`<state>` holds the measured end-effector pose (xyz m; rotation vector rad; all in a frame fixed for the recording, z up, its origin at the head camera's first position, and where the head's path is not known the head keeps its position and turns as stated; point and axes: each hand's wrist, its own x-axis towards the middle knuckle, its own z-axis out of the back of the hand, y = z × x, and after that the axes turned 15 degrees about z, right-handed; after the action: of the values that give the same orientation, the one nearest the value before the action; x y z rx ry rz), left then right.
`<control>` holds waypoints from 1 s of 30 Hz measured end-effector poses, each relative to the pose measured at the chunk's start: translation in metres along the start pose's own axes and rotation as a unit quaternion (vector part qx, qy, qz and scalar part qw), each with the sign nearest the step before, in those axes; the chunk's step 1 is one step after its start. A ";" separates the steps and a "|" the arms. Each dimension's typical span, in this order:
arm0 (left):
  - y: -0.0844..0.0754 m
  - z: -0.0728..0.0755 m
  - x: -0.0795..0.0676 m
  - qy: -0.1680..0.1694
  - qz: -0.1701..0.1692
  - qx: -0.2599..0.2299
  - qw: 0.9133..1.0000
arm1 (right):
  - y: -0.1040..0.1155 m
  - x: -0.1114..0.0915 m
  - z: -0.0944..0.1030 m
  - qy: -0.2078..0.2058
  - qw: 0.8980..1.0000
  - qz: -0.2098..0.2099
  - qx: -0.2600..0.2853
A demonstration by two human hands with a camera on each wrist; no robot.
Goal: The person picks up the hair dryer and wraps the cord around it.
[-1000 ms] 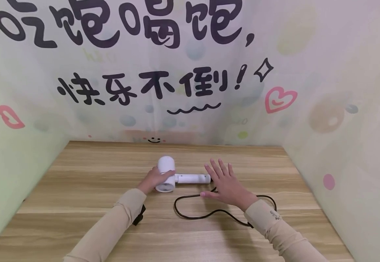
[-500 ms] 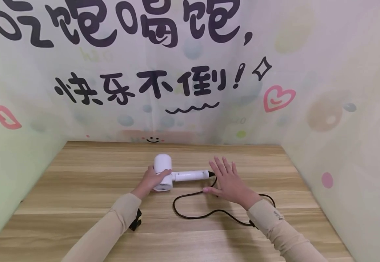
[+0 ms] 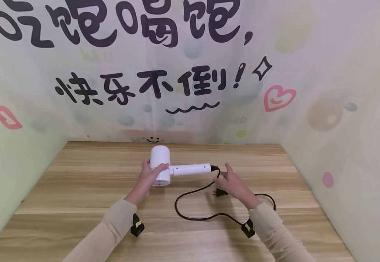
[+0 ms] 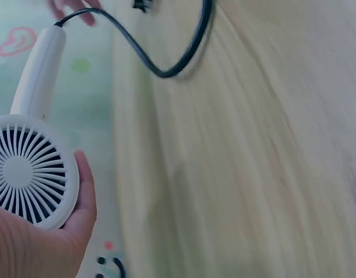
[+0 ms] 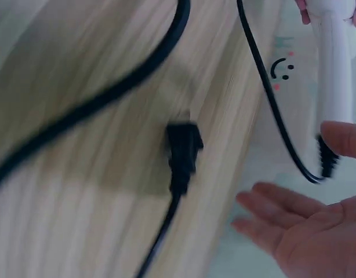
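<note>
A white hair dryer point(image 3: 191, 169) is held by its head in my left hand point(image 3: 145, 180), thumb across the front and fingers around the far side. Its vented round end point(image 4: 18, 172) faces the left wrist camera. The handle points right, and a black cord point(image 3: 206, 219) leaves its tip. Beside that tip, my right hand point(image 3: 234, 183) has its palm turned sideways with thumb and fingers spread apart. In the right wrist view nothing lies between the fingers point(image 5: 265, 202) and thumb. A black plug point(image 5: 182, 145) with prongs lies on the table near that hand.
The cord loops over the wooden table point(image 3: 183, 240) in front of the right forearm. A printed wall point(image 3: 190, 120) closes off the back, with walls at both sides. Small black wrist devices point(image 3: 137, 225) sit under both sleeves.
My left hand has raised the hair dryer and shifted it slightly left. My right hand has turned from palm-down to sideways near the handle's end, uncovering the plug.
</note>
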<state>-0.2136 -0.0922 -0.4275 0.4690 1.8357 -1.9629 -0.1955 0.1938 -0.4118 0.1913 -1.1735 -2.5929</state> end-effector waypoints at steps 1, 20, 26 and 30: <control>-0.001 0.001 -0.003 0.003 -0.003 -0.008 1.000 | 0.001 0.000 -0.002 -0.007 0.999 -0.010 0.040; -0.013 0.012 -0.034 0.021 -0.055 -0.061 0.996 | 0.010 -0.004 -0.001 -0.049 0.943 0.050 0.325; -0.013 0.015 -0.038 0.013 -0.099 -0.021 0.995 | 0.022 -0.004 0.012 -0.072 0.945 -0.016 0.318; -0.013 0.016 -0.041 0.007 -0.127 0.000 0.992 | 0.028 -0.004 0.016 -0.076 0.939 -0.043 0.331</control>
<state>-0.1846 -0.1045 -0.3945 0.2601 1.9882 -2.1251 -0.1899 0.1886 -0.3800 0.1810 -2.1049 -2.2053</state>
